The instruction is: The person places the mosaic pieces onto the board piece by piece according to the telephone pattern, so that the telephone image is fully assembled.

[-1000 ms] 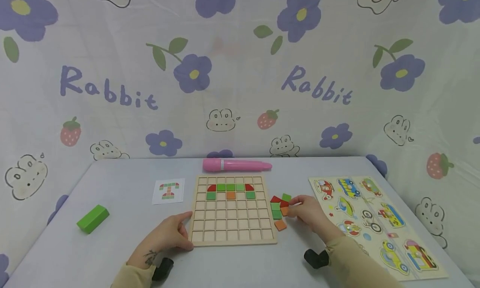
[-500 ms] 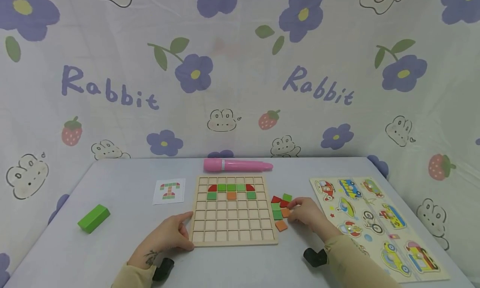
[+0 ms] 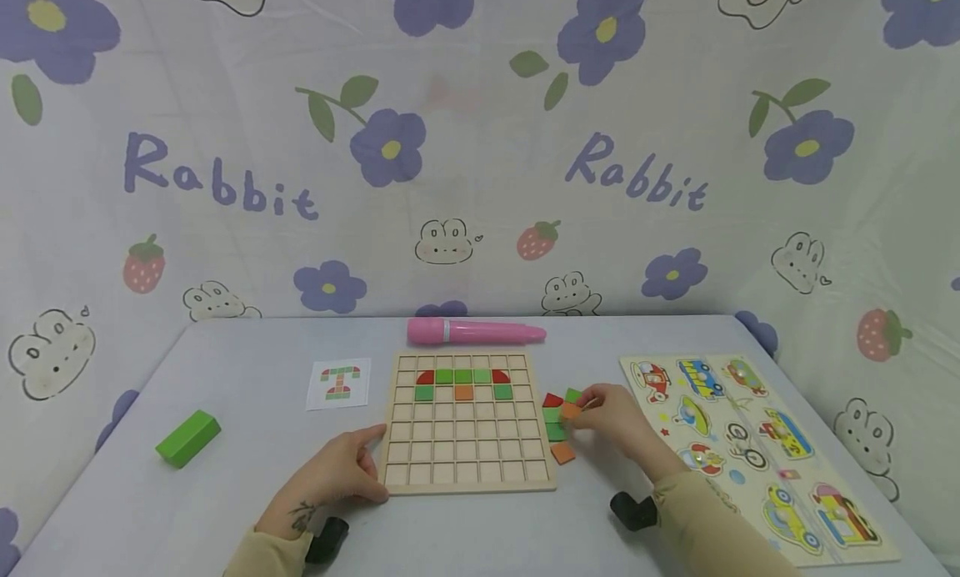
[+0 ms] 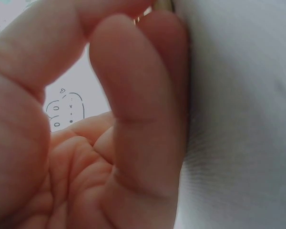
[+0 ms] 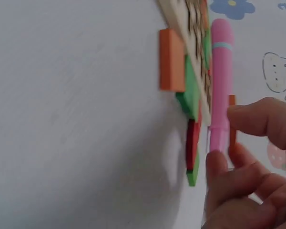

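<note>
Between thumb and fingertips my right hand [image 3: 618,423] pinches an orange square tile [image 3: 571,411], seen edge-on and raised off the table in the right wrist view [image 5: 233,136]. Below it lie loose tiles: a green one [image 3: 555,432], a red one [image 3: 552,400] and an orange one [image 3: 562,453]. The wooden grid board [image 3: 467,488] is left of them. It carries green tiles [image 3: 462,376], one orange tile [image 3: 463,392] and a red rounded tile [image 3: 425,378] at each end of the upper row. My left hand [image 3: 337,469] touches the board's left edge with index finger and thumb.
A pink marker [image 3: 476,333] lies behind the board. The pattern card [image 3: 339,383] is at its left, with a green block [image 3: 188,438] farther left. A vehicle peg puzzle [image 3: 720,410] lies on the right, partly under the right sleeve [image 3: 712,519].
My right hand has lifted the orange tile from the loose tiles and moved it slightly up and away. My left hand and the board stay put.
</note>
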Demonstrator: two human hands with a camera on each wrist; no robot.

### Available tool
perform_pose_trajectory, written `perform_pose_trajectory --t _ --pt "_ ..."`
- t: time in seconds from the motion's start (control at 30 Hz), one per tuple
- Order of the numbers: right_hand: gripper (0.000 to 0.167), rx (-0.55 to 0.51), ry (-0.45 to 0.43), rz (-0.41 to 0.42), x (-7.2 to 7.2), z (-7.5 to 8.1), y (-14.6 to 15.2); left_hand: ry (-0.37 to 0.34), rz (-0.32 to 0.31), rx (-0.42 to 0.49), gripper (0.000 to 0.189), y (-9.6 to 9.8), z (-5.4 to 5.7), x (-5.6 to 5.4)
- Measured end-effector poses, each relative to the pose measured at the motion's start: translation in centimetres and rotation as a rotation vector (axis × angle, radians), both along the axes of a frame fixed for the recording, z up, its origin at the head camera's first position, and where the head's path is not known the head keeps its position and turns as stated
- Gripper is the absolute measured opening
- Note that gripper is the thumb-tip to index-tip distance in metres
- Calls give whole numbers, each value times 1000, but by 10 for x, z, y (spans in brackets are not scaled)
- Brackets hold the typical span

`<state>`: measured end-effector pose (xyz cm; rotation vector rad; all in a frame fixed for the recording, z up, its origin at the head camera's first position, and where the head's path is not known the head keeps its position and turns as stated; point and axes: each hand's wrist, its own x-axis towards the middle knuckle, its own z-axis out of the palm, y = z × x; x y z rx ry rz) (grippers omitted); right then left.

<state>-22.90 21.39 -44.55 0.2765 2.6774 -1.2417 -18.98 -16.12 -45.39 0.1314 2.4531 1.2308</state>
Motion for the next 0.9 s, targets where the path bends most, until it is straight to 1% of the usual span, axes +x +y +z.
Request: perform_pose_trajectory --t 0.1,0.27,0.4,0.53,0.6,0.67,0.77,0.9 --pt "27 -155 56 15 -1 4 -9 5 -3 7 95 -1 0 0" --pt "27 -479 83 49 -2 3 -35 4 -9 10 95 -1 0 0" --pt "28 -618 77 77 -3 0 -60 0 -10 8 95 -1 0 0" --pt "29 -696 60 123 -2 -4 -84 -1 -11 10 95 -1 0 0" --pt "30 -704 47 134 -1 -5 -95 1 -14 10 95 -1 -1 0" --pt "30 -681 33 140 0 -6 -103 2 -17 9 95 -1 -1 0" --pt "32 -578 30 114 1 -9 -114 3 -17 3 95 -1 -1 0" --pt "31 -439 43 51 -1 -13 -125 3 -14 1 95 -1 -1 0"
